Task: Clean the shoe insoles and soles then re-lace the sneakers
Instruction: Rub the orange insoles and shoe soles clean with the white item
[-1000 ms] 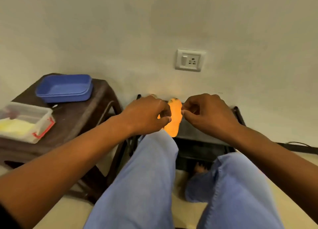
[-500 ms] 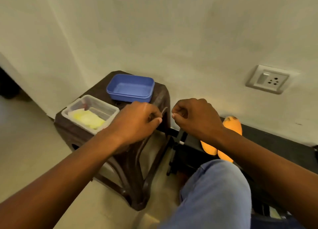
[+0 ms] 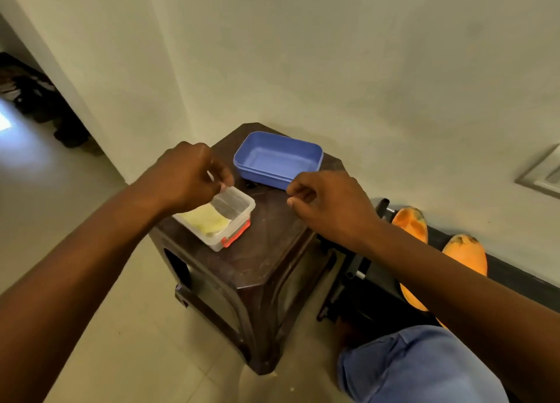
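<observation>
Head view looked down on a dark brown plastic stool (image 3: 266, 251) standing on a pale tiled floor (image 3: 127, 342) against a cream wall (image 3: 303, 54); on its top sat a clear plastic container (image 3: 233, 217) with red clips, holding something pale yellow (image 3: 207, 221) that was too blurred to identify; behind it, towards the wall, lay a shallow blue tray (image 3: 278, 157). The left hand (image 3: 185, 172) hovered over the far corner of the clear container, fingers curled with thumb and fingertips drawn together at the rim; whether it pinched anything I could not tell. The right hand (image 3: 330, 205) hung above the stool's right edge, just in front of the blue tray, fingers curled inward and thumb meeting the forefinger; nothing could be made out in it, so its grip was likewise unclear. Two orange insoles (image 3: 463, 248), smudged dark at their tips, lay to the right on a black rack (image 3: 366, 284) beside the wall, partly hidden by the right forearm; a knee in blue jeans (image 3: 418, 369) filled the lower right; a wall socket (image 3: 542, 175) showed at the right edge.
</observation>
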The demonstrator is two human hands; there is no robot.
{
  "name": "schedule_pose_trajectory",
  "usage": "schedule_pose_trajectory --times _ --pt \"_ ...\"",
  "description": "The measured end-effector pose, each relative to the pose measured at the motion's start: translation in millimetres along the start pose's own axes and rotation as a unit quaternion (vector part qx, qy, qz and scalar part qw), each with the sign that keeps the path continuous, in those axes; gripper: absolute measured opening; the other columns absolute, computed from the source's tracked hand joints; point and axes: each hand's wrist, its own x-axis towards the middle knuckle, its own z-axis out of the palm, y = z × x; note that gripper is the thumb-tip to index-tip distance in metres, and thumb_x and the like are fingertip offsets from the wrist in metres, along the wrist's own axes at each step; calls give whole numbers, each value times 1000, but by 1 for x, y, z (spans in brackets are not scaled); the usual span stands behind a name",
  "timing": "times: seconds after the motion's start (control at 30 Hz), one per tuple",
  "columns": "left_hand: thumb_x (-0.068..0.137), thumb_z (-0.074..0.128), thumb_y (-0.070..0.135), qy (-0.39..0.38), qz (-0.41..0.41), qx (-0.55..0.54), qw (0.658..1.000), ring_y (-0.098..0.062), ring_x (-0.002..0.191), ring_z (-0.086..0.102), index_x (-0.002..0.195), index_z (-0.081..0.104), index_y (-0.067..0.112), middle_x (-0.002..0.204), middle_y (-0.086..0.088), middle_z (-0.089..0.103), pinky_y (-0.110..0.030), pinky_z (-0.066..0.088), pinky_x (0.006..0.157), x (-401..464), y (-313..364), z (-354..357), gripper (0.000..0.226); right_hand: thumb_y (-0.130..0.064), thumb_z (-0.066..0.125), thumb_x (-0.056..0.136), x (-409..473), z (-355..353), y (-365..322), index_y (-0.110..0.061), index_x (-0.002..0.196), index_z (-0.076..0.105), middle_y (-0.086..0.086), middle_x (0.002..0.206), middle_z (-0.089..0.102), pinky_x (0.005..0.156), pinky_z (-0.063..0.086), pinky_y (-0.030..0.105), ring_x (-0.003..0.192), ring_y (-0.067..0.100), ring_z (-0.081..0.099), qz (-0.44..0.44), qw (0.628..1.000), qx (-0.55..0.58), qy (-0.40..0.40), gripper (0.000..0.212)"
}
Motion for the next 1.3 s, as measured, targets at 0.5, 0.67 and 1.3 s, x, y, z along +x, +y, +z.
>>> schedule_pose_trajectory --times 0.5,0.67,1.3 --pt "88 77 17 -202 35 38 978 -6 95 53 113 72 40 104 21 52 -13 41 74 5 -24 21 34 -44 69 92 25 45 -33 -22 123 72 -3 118 71 86 55 29 100 12 65 -93 995 9 -43 38" --pt "85 80 21 -173 41 32 984 -10 96 59 97 78 36 115 13 66 -22 50 84 5 -30 28 19 -47 70 91 27 55 -33 -22 126 69 -3 125 69 89 55 26 107 12 65 -89 995 -2 -45 43" --pt "81 84 22 -39 48 17 998 -9 83 62 89 77 31 96 12 71 -25 53 70 -1 -32 16 14 -42 71 91 20 62 -37 -13 118 72 5 118 72 84 55 30 101 20 68 -99 995 -29 3 40"
